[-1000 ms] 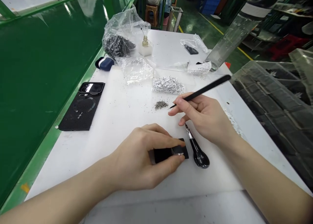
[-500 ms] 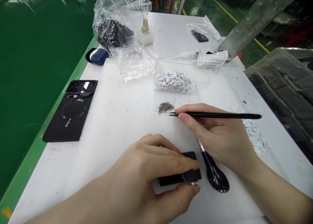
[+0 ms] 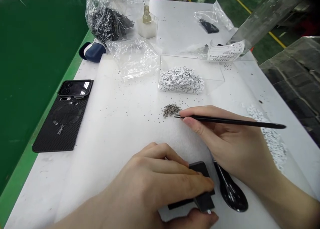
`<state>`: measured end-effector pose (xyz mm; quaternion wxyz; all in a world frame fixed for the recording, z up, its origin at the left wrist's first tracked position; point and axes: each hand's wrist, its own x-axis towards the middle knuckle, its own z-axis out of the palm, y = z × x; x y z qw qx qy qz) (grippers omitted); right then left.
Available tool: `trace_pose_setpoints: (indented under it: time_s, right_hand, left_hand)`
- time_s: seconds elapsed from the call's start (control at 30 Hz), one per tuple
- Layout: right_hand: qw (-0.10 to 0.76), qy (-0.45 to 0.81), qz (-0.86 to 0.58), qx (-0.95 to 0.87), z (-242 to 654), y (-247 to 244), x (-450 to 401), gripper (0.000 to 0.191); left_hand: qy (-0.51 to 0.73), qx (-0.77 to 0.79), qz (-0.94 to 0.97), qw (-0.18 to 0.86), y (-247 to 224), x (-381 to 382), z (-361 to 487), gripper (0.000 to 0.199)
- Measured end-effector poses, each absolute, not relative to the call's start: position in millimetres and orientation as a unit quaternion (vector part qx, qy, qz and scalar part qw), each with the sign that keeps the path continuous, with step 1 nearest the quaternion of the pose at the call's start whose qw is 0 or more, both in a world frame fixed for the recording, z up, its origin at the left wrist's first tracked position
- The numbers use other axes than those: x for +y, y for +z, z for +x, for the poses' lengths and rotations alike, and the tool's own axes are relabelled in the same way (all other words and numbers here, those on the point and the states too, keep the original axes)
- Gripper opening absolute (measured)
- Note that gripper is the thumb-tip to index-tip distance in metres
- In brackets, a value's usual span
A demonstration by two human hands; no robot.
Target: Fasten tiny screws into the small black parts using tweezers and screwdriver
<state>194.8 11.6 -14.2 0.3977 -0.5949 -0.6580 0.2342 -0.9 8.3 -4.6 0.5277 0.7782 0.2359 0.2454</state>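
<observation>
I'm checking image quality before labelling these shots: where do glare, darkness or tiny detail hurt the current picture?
Head view: white glare on the flattened clear bag and the phone's camera panel; head view: top-right corner dark and soft; head view: tweezers fairly clear, but single pieces in the pile of tiny dark bits too small to identify.

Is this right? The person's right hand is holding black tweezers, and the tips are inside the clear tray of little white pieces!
Not quite: the tips aren't in the clear tray of little white pieces. The head view shows the right hand holding black tweezers with the tips at the edge of the tiny dark pieces.
</observation>
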Motion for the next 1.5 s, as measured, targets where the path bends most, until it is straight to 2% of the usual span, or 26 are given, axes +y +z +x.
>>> trace_pose_setpoints:
  time_s: [0.37,1.5]
  right_hand:
    - [0.405,0.237,-0.585,-0.661,196,-15,12,0.014]
    - [0.4,0.242,-0.59,-0.658,198,-15,12,0.016]
  left_hand:
    - [0.256,0.231,0.793,0.502,5,8,-2,0.016]
    - [0.224,0.227,0.793,0.519,8,11,-1,0.02]
